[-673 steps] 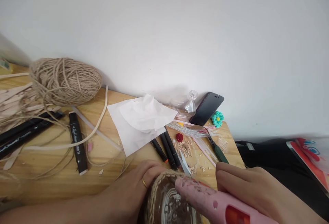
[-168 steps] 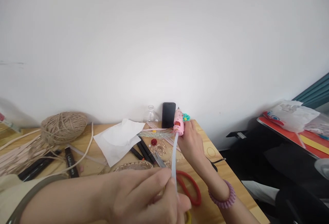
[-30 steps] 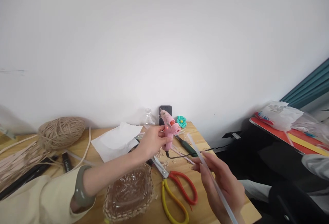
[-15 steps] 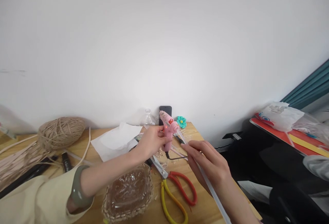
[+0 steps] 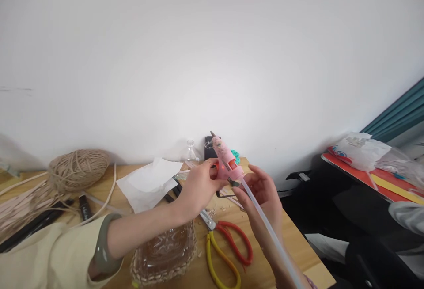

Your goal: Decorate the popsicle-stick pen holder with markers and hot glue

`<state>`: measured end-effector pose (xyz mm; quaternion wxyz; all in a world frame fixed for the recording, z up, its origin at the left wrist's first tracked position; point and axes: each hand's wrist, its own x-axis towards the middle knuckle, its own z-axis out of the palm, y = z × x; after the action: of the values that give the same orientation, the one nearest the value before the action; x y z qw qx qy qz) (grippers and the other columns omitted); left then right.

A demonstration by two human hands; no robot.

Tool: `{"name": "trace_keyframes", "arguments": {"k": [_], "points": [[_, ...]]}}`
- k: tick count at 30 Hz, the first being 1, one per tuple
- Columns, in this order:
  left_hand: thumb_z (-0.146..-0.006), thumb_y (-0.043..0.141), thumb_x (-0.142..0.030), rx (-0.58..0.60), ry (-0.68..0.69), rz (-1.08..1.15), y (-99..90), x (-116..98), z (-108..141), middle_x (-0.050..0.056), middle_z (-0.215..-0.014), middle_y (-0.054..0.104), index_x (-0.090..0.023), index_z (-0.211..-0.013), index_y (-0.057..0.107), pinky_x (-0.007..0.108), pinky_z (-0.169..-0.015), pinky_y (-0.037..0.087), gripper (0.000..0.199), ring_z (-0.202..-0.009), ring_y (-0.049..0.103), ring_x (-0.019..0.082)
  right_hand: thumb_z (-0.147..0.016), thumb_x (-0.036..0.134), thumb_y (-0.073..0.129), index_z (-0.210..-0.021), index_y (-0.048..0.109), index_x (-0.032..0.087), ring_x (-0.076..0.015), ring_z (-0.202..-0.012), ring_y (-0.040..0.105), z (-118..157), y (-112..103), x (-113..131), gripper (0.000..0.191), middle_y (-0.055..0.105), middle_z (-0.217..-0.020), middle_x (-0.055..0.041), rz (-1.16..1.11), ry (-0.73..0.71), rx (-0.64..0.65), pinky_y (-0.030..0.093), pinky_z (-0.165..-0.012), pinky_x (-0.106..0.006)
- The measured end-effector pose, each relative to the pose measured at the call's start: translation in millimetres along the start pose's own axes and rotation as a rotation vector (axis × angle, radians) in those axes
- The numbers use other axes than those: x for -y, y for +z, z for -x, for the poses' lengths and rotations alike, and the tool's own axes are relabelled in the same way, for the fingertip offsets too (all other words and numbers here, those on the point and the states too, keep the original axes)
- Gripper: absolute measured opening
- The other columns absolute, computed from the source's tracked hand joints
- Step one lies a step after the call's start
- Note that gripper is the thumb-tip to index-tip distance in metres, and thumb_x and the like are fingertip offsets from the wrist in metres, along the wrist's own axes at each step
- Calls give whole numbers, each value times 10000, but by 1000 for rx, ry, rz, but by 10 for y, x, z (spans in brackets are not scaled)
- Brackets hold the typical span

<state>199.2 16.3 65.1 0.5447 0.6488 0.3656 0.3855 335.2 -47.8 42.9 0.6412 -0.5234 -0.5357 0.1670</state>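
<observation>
A pink glue gun (image 5: 225,154) is gripped in my left hand (image 5: 202,187), its nozzle pointing up and away, a small orange light glowing on its side. From its back end a long translucent glue stick (image 5: 268,225) runs down toward me. My right hand (image 5: 263,200) is just behind the gun, palm partly turned up with its fingers apart and the stick passing across it. The right thumb is close to the gun's rear. Scissors with red and yellow handles (image 5: 243,236) lie on the table below.
On the wooden table (image 5: 261,253) are a twine-edged clear dish (image 5: 165,253), white paper (image 5: 149,180), a twine ball (image 5: 79,167), a black marker (image 5: 85,208) and a small glass bottle (image 5: 190,152). A phone (image 5: 208,147) leans on the wall beside a teal flower (image 5: 236,155).
The glue gun has tilted and moved slightly right and toward me in my left hand. My right hand has turned and opened from its pinch on the glue stick.
</observation>
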Motion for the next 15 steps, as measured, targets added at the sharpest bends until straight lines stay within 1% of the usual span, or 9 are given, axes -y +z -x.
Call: {"name": "trace_keyframes", "arguments": {"k": [2, 4, 6, 8, 10, 11, 12, 13, 15], "points": [[-705, 677, -171, -19, -9, -10, 32, 9, 12, 77, -844, 754, -183, -983, 547, 323, -648, 500, 307, -784, 691, 260, -715, 418, 737, -1233, 517, 228, -247, -945, 638, -54, 39, -88, 594, 639, -1061, -85, 18, 10, 46, 562, -731, -372], [-694, 665, -135, -10, -16, -13, 63, 17, 24, 83, -816, 751, -182, -980, 499, 338, -646, 511, 334, -766, 698, 265, -746, 490, 683, -1225, 533, 206, -277, -1032, 600, -106, 96, -138, 576, 615, -1144, -114, 17, 65, 158, 538, -783, -400], [-692, 657, -107, 63, -36, 29, 62, 1, 31, 79, -782, 746, -171, -1001, 475, 353, -671, 521, 364, -739, 703, 254, -790, 520, 621, -1188, 564, 186, -268, -983, 614, -147, 151, -138, 522, 637, -1106, -114, -14, 122, 257, 532, -760, -382], [-672, 683, -79, 191, -86, 114, -14, -49, 33, 92, -827, 751, -148, -1056, 480, 365, -741, 524, 439, -781, 711, 243, -810, 525, 598, -1157, 582, 176, -227, -847, 636, -180, 170, -101, 493, 668, -980, -89, -41, 191, 301, 525, -665, -319], [-653, 723, -89, 295, -129, 125, -193, -113, 41, 125, -963, 744, -132, -1136, 494, 373, -820, 509, 536, -897, 702, 249, -810, 525, 601, -1129, 593, 177, -174, -670, 619, -218, 121, -48, 472, 673, -809, -49, -67, 268, 308, 475, -524, -247], [-669, 729, -127, 311, -136, 60, -320, -139, 53, 139, -1037, 728, -136, -1182, 498, 384, -851, 497, 562, -962, 686, 256, -810, 527, 600, -1106, 602, 181, -151, -586, 592, -240, 70, -23, 455, 662, -730, -29, -85, 296, 302, 431, -459, -221], [-707, 707, -181, 296, -123, -53, -466, -155, 74, 142, -1076, 715, -149, -1196, 516, 395, -844, 498, 525, -976, 679, 263, -808, 522, 602, -1062, 618, 184, -141, -553, 582, -264, 3, 0, 422, 664, -693, -24, -107, 311, 280, 414, -438, -210], [-757, 652, -207, 274, -118, -145, -623, -157, 106, 137, -1085, 712, -148, -1160, 555, 403, -871, 486, 418, -989, 674, 257, -800, 516, 610, -993, 637, 184, -135, -523, 575, -285, -74, 21, 384, 664, -666, -22, -127, 306, 244, 411, -428, -208], [-823, 563, -241, 240, -99, -270, -941, -111, 212, 102, -1098, 712, -158, -1089, 599, 400, -948, 452, 281, -1047, 649, 234, -787, 536, 598, -883, 661, 181, -133, -456, 555, -305, -240, 53, 373, 660, -613, -31, -114, 323, 254, 359, -358, -201]]}}
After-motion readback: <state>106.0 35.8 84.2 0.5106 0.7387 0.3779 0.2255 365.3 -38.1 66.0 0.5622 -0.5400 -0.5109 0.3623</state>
